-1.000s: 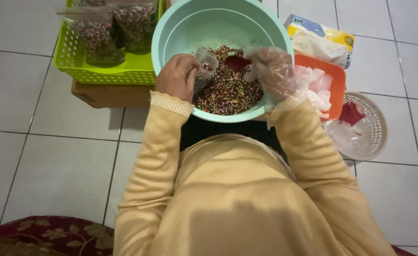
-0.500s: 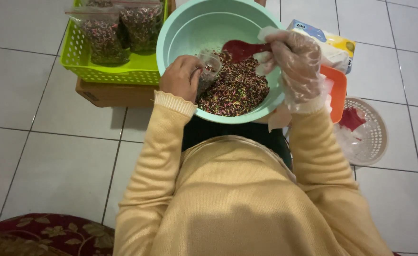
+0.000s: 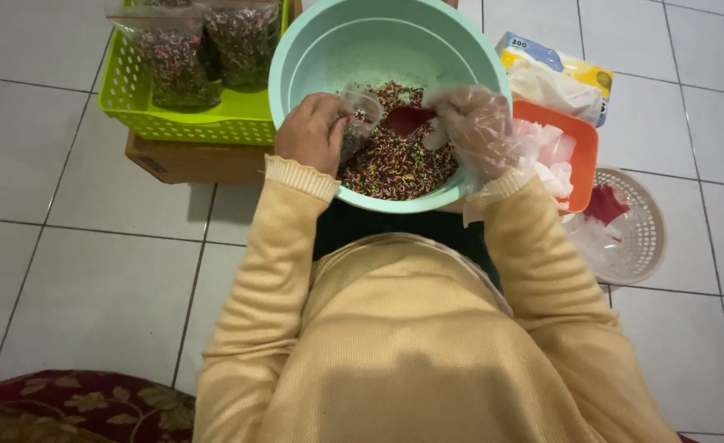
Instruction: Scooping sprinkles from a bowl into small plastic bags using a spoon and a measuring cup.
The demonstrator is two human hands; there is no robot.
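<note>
A mint green bowl [image 3: 378, 45] rests on my lap, part filled with small multicoloured snack pieces [image 3: 395, 164]. My left hand [image 3: 311, 131], bare, grips a small clear plastic bag [image 3: 360, 115] with its mouth held up over the bowl's near side. My right hand [image 3: 477, 127] wears a thin clear plastic glove and holds a red scoop [image 3: 407, 119] just beside the bag's mouth, over the snack pieces.
A lime green basket [image 3: 214, 123] with filled snack bags [image 3: 173, 57] sits on a cardboard box [image 3: 190, 160] at the left. An orange tray [image 3: 579, 152], a tissue pack [image 3: 559, 70] and a white round basket [image 3: 637, 238] lie on the tiled floor at the right.
My right hand lifted the red scoop towards the bowl's far right rim, then brought it back down beside the bag's mouth. The left hand kept holding the bag.
</note>
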